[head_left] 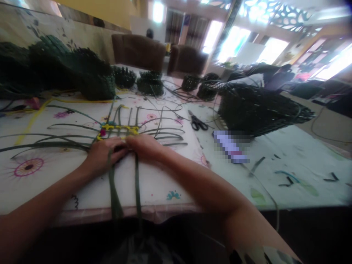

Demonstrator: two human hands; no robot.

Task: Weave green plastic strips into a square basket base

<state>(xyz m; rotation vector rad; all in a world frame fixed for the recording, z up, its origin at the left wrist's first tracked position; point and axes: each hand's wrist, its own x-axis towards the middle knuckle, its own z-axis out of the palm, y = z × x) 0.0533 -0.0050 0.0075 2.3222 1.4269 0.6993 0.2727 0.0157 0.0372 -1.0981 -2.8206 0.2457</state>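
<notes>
Curling your left hand (102, 151) and right hand (144, 145)
Yellow strand (133, 129) is lying crosswise, nearer the surface's (166, 179) far edge; can't tell their hold.

Two hands (103, 152) (141, 145), one pair of scissors (195, 120), two chairs (139, 51) (188, 60)
</notes>
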